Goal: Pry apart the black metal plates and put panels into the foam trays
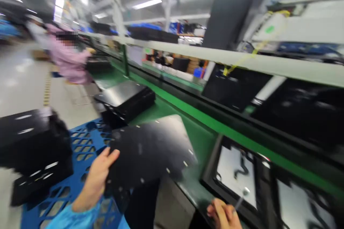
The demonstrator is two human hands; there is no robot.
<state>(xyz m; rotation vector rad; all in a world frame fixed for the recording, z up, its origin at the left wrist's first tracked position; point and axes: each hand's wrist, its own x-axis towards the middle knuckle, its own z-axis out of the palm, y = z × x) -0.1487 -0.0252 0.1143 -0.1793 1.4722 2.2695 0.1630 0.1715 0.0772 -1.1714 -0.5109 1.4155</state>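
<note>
In the head view, the picture is blurred by motion. The left hand (pixel 98 179) grasps the near edge of a large black panel (pixel 150 154), with the thumb on top of the edge. The panel lies flat, partly over the green conveyor belt (pixel 188 111) and partly over the blue plastic pallet (pixel 80 143). The right hand (pixel 224 214) is at the bottom edge of the picture, clenched around a thin silver tool (pixel 242 196), just beside a black frame (pixel 236 171) that lies on the belt.

On the pallet, at the left, stands a stack of black trays (pixel 32 150). Further along the belt lies 1 more stack of black panels (pixel 126 98). A person in a pink coat (pixel 68 61) works far behind.

I think the panel could slip or tilt, because only 1 hand holds it at 1 edge. Its far corner could also hit the frame if it swings to the right.
</note>
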